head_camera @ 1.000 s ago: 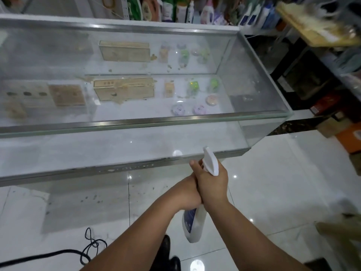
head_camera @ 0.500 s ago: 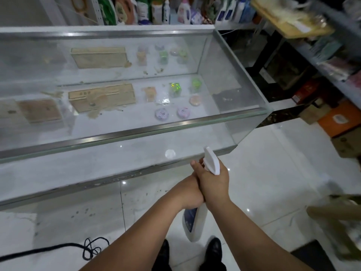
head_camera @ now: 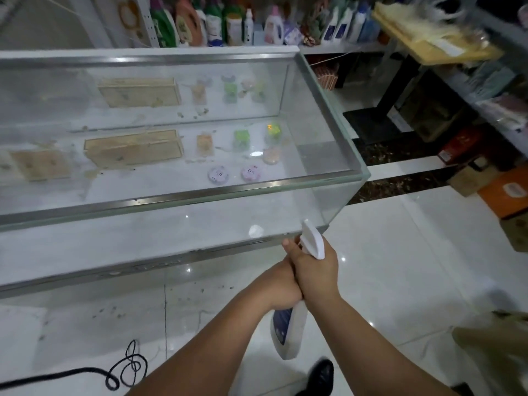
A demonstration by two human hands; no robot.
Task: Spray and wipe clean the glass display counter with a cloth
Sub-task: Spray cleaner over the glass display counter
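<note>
— That spray bottle (head_camera: 288,330), what colour is it?
— White, trigger and all, with a dark blue label on its side.
— And the glass display counter (head_camera: 171,198)?
— Clear glass gone cloudy grey, with silver metal edging. Inside there are tan boxes (head_camera: 134,151), bright green packets (head_camera: 241,138), and a lilac disc (head_camera: 218,175) and a pink disc (head_camera: 249,172) with dark marks in the middle.
— The floor (head_camera: 400,267)?
— Glossy white tiles, speckled dark by the counter. There's a black cable (head_camera: 125,367), and an orange carton (head_camera: 508,192)

A black cable (head_camera: 125,370) lies looped on the white tiled floor (head_camera: 400,252) — far left of the orange carton (head_camera: 507,192). A red box (head_camera: 460,147) stands just behind that carton; detergent bottles (head_camera: 213,27) line a shelf well beyond it.
</note>
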